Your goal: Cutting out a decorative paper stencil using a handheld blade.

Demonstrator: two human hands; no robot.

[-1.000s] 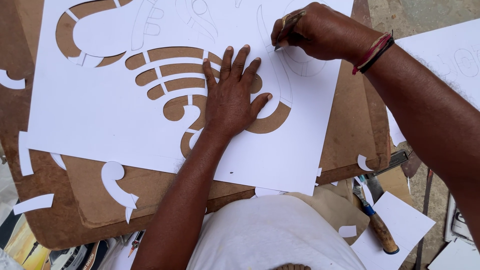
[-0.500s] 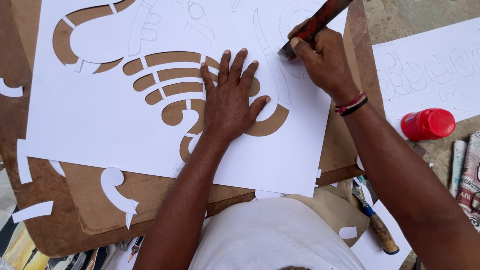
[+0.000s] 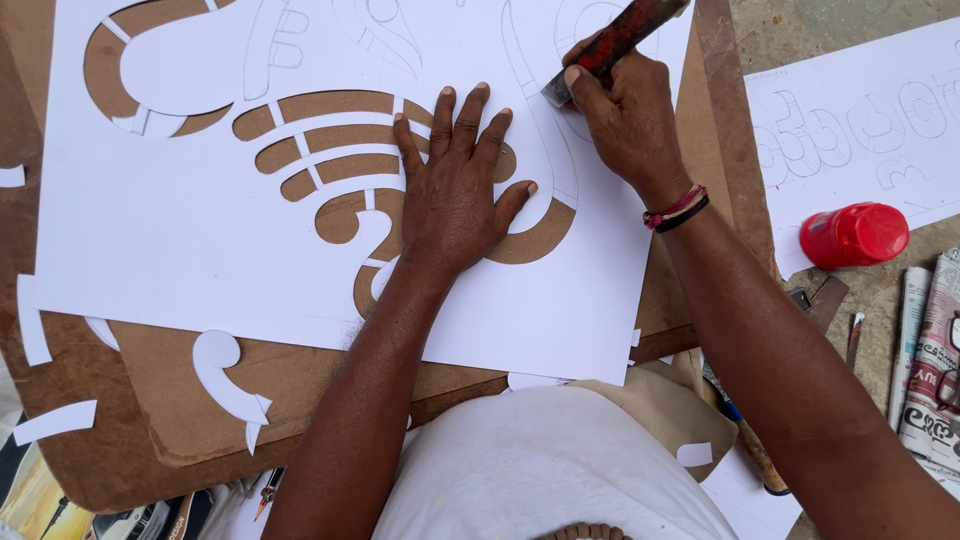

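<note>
head view: right hand [image 3: 625,120] grips red-handled metal cutting blade [image 3: 610,45]; left hand [image 3: 455,190] flat, holding nothing, on white cut-out paper sheet [image 3: 180,240]. slip cld nick nearby fingers [image 3: 470,115] or tear sheet.

The white stencil sheet [image 3: 200,240] runs off the top edge, its upper cut-outs cropped. The left hand [image 3: 455,195] covers part of the curved cut-out beneath it. The knife [image 3: 610,45] loses its handle end at the frame's top, its blade tip hidden behind the right hand [image 3: 625,125]. Folded newspapers [image 3: 935,370] are cut by the right edge.
</note>
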